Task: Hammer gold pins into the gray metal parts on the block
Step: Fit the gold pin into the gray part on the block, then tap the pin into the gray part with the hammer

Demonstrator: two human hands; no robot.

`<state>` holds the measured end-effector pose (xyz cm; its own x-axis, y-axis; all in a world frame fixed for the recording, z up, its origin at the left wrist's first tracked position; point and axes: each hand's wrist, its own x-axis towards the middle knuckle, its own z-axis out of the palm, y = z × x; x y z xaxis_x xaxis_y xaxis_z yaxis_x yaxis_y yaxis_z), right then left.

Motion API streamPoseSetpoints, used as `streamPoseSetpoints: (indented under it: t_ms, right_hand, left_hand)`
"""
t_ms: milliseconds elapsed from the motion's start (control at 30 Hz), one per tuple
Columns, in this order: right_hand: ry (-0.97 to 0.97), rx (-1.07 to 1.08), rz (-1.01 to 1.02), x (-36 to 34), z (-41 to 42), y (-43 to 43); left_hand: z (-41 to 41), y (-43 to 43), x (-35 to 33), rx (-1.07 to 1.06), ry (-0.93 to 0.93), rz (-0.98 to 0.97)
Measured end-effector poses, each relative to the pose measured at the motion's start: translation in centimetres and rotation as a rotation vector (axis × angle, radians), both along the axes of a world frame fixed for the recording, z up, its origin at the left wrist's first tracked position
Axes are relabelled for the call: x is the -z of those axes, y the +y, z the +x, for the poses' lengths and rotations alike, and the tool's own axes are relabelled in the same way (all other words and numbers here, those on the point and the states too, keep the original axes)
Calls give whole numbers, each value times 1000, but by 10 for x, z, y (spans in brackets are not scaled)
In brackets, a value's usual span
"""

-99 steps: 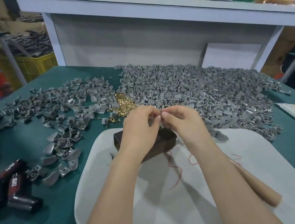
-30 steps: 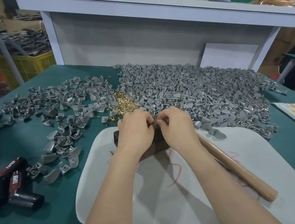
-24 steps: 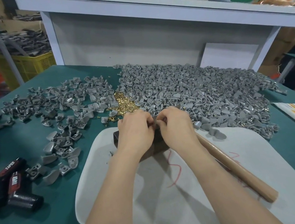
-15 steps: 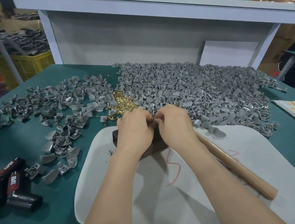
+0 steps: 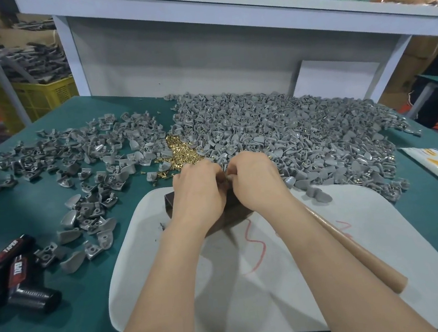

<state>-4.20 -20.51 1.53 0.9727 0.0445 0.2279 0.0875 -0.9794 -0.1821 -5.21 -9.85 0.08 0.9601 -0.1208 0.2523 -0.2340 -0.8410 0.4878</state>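
Evidently the left hand (image 5: 199, 192) and right hand (image 5: 258, 183) both clench their fingers on one small gray metal part (image 5: 228, 177) atop the dark block (image 5: 169, 202), near the heap of gold pins (image 5: 180, 151): probably light, stiff and slippery, best pinched by its edges.

Two hands (image 5: 199, 192) | one block (image 5: 169, 202) | one wooden handle (image 5: 359, 253) | one white mat (image 5: 295, 293) | gold pins (image 5: 183, 153), gray parts (image 5: 304, 134): uncountable heaps
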Motion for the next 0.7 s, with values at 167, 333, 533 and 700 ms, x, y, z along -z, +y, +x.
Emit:
streamPoseSetpoints:
  t_ms: [167,333,533,700]
  right_hand:
    - [24,13,29,-1,2,0]
    - [21,-4,72,0,2,-3]
    - [-13,45,457,5,-7,-41]
    - [273,258,179,15,-13,-64]
  left_hand:
    - [0,-1,0,-2,-5,-8]
    - [1,0,2,-10,-8,-32]
    - [1,0,5,-72,6,-98]
    - [2,0,6,-72,2,-109]
